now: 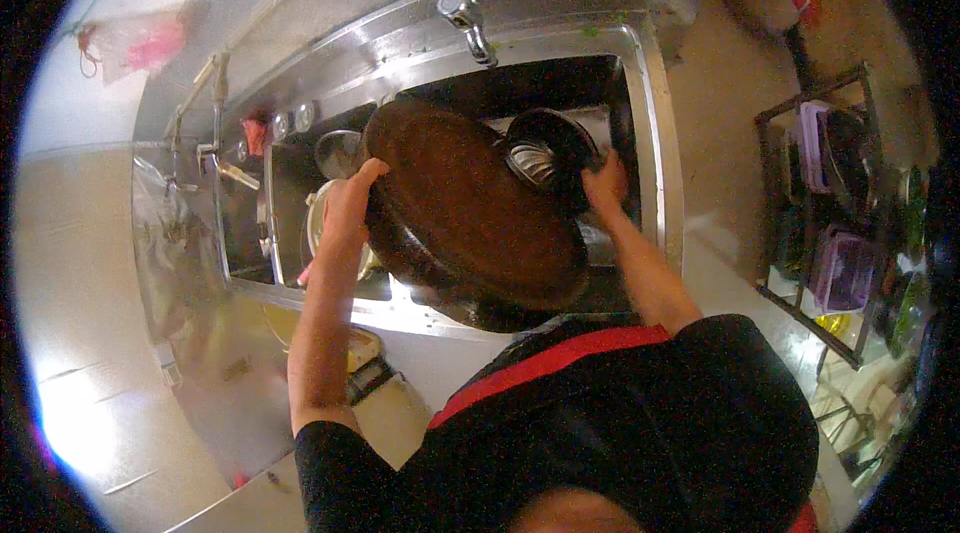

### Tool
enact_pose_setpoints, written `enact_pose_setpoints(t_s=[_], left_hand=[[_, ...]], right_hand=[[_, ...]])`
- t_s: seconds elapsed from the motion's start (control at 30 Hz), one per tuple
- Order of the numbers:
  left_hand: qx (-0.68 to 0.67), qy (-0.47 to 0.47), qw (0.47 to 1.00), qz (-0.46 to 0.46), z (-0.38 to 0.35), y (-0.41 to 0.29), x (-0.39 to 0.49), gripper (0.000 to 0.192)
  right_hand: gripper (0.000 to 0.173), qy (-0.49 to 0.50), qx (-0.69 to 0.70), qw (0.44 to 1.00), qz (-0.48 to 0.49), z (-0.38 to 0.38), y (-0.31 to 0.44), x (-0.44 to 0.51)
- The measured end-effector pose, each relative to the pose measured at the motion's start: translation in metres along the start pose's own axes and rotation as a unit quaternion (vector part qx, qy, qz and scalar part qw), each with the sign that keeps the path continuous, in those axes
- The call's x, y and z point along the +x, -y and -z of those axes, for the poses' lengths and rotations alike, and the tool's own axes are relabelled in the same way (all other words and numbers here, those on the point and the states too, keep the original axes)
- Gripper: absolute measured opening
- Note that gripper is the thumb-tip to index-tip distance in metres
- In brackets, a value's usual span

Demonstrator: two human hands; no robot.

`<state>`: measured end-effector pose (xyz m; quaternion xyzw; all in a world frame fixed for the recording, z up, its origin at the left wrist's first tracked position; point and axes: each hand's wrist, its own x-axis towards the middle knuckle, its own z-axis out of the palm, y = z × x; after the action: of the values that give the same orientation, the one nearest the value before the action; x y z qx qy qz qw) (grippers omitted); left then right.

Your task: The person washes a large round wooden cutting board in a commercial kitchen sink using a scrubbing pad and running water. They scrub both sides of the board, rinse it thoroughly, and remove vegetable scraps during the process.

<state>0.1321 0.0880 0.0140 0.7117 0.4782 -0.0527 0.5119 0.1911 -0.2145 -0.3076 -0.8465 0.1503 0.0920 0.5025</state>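
Note:
A large round dark-brown pan (465, 203) is tilted over the sink (651, 158), with its broad flat face towards me. My left hand (352, 199) grips its left edge, thumb over the rim. At the right side of the basin, my right hand (607, 180) is closed on the edge of a smaller black round vessel (574, 135), perhaps a pan. A shiny ribbed metal piece (532, 161) shows beside that vessel. The big pan hides much of the basin and whatever lies beneath it.
A chrome faucet (472, 30) juts over the basin's back edge. In the left basin area are a pale round container (319, 214) and a clear bowl (337, 150). At right stands a rack (814, 338) with purple plastic baskets (847, 270).

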Motion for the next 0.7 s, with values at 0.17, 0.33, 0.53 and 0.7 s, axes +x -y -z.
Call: enact_pose_setpoints(t_s=[0.17,0.33,0.53,0.7], left_hand=[[0.086,-0.008,0.995,-0.041,0.011,0.012,0.018,0.050],[-0.007,0.053,0.999,-0.010,-0.008,0.009,0.020,0.045],[0.009,0.061,0.998,-0.019,-0.051,0.019,0.006,0.041],[-0.070,0.071,0.980,-0.170,-0.065,0.030,0.000,0.040]], right_hand=[[0.060,0.145,-0.240,0.958,0.055,0.011,0.048,0.064],[0.047,0.248,-0.299,0.898,0.206,0.019,0.106,0.051],[0.028,0.185,-0.346,0.889,0.235,0.032,0.124,0.019],[0.032,0.084,-0.316,0.872,0.364,0.061,0.142,-0.012]])
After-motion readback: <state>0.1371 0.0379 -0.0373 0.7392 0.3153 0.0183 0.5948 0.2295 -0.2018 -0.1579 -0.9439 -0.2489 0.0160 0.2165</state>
